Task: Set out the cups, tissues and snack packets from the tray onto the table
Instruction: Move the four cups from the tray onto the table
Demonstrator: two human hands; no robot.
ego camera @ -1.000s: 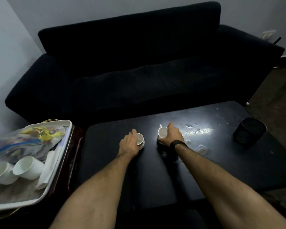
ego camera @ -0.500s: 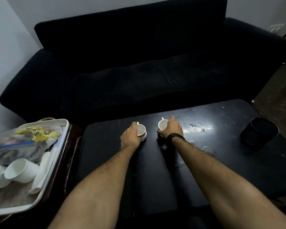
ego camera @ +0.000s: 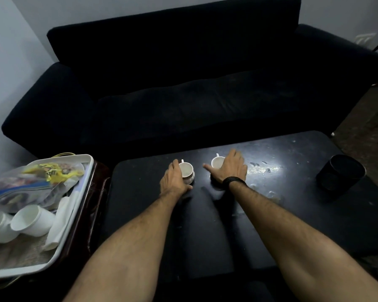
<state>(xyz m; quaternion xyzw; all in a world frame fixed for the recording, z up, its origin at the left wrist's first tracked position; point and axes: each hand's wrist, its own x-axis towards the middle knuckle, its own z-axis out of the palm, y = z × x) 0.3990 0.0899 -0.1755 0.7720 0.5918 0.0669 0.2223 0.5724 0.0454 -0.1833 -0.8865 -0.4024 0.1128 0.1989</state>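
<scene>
**Two cups on table, tray still loaded**

Left hand (ego camera: 175, 179) grips a white teacup (ego camera: 187, 171) on the black table (ego camera: 292, 214). Right hand (ego camera: 229, 168), fingers spread flat, lies over a second cup (ego camera: 217, 162). White tray (ego camera: 74, 214) at left holds two tipped cups (ego camera: 31, 219), tissues (ego camera: 59, 223) and snack packets (ego camera: 31, 182).

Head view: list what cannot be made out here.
- Right cup: mostly hidden under the right hand.
- Left cup: its near side hidden by the left hand.
- Tray: cut off by the left edge.
- Snack packets: too blurred to read.
</scene>
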